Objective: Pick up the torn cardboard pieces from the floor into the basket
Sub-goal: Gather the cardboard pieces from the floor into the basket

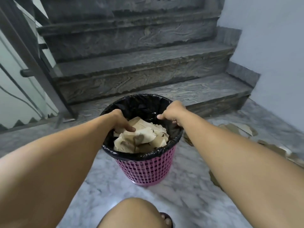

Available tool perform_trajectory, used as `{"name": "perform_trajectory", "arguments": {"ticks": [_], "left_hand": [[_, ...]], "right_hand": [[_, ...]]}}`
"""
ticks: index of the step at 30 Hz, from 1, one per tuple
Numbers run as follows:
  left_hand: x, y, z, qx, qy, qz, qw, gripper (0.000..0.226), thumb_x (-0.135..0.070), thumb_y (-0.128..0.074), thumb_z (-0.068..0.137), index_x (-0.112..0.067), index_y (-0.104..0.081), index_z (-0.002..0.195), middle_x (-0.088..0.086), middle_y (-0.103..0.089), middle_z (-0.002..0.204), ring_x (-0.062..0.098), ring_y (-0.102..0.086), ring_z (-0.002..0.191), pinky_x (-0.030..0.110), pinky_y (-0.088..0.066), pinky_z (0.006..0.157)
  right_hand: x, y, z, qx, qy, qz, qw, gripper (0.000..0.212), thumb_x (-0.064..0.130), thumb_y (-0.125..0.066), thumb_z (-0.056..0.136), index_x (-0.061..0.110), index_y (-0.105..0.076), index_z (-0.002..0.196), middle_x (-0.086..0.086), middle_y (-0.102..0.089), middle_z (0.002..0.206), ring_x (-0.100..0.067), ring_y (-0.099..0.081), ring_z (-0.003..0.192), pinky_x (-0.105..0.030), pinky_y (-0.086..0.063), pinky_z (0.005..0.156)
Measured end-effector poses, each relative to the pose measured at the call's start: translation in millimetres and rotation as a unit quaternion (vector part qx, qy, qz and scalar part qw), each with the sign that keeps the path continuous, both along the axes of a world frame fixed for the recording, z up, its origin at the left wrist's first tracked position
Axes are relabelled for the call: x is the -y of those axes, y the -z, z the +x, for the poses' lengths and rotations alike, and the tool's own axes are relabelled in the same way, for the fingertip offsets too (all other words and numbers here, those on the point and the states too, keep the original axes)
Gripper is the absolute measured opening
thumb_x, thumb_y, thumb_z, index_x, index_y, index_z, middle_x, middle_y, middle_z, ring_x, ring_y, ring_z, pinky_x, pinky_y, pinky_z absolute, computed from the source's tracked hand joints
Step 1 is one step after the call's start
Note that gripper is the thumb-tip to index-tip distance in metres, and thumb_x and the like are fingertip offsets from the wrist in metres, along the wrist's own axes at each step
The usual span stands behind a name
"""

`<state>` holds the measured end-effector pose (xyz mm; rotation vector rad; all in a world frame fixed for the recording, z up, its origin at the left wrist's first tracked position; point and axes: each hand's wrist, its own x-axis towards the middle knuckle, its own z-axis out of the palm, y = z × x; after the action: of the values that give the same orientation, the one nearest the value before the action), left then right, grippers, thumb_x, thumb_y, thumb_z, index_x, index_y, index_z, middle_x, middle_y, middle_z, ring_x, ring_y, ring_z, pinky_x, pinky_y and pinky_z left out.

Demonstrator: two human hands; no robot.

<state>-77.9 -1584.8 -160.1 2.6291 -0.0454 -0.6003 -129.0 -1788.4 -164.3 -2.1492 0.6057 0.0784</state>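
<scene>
Both hands grip the basket (144, 168) rim, fingers curled on it. Loose cardboard pieces (236, 129) lie floor-right of your right hand (172, 114); left hand (120, 120) is farther.

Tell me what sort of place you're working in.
Probably an indoor stairwell landing: dark grey stone steps rise ahead, a metal stair railing slants at left, and the pink plastic mesh basket stands on a grey-white marble floor.
</scene>
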Motion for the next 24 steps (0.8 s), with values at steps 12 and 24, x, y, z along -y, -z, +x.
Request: {"name": "perform_trajectory", "arguments": {"ticks": [12,24], "left_hand": [[148.5,-51.9,-45.6,0.081,0.145,-0.115,0.98,0.037,-0.028,-0.081,0.076,0.001,-0.067,0.094,0.021,-0.072,0.093,0.03,-0.071,0.087,0.04,-0.06,0.076],[308.2,29.4,-72.4,-0.042,0.272,-0.039,0.961,0.04,-0.03,-0.078,0.079,0.003,-0.067,0.1,0.018,-0.066,0.081,0.025,-0.06,0.065,0.03,-0.05,0.059]], "right_hand": [[160.2,-27.2,-105.2,0.015,0.108,0.082,0.991,0.022,0.017,-0.076,0.083,0.01,-0.055,0.082,-0.011,-0.062,0.077,-0.021,-0.065,0.07,-0.042,-0.061,0.071],[313.2,54.4,-209.1,-0.101,0.225,0.079,0.966,0.017,0.021,-0.066,0.091,0.014,-0.056,0.079,0.001,-0.05,0.048,-0.01,-0.043,0.046,-0.027,-0.053,0.057]]}}
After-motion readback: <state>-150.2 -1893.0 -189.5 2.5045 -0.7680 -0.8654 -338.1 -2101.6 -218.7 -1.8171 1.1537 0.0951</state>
